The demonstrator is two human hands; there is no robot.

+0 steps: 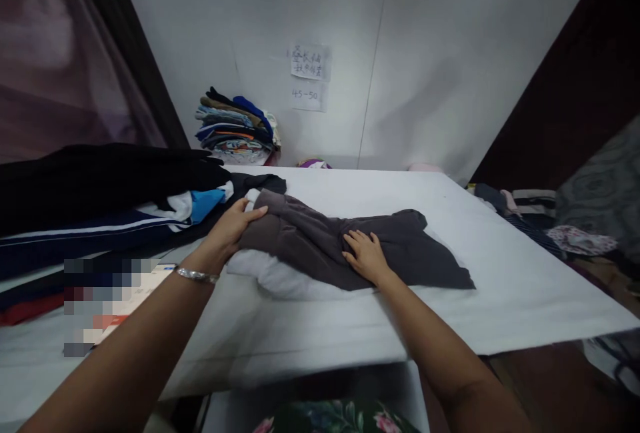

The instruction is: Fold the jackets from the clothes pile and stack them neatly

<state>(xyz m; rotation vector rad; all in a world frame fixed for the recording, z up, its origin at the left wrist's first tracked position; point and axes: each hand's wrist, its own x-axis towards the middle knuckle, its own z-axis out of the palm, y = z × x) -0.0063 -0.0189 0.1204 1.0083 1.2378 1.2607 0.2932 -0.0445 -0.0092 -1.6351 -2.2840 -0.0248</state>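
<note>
A dark grey-brown garment [320, 239] lies spread lengthwise across the white-covered table, wrinkled in the middle. It has what looks like a wide band at its left end. Light grey cloth [280, 276] shows from under its near edge; I cannot tell whether the two are one piece. My left hand [235, 223] pinches the garment's left end, thumb on top and the other fingers partly hidden. Flat on the middle of the garment rests my right hand [367, 256], fingers spread and holding nothing.
Piled clothes [100, 186] cover the table's left side, beside a partly blurred flat object [135, 306]. A folded stack of clothes [237, 126] stands at the back by the wall. Paper notes [309, 63] hang there. More clothes [535, 213] lie beyond the white table's [515, 306] right edge.
</note>
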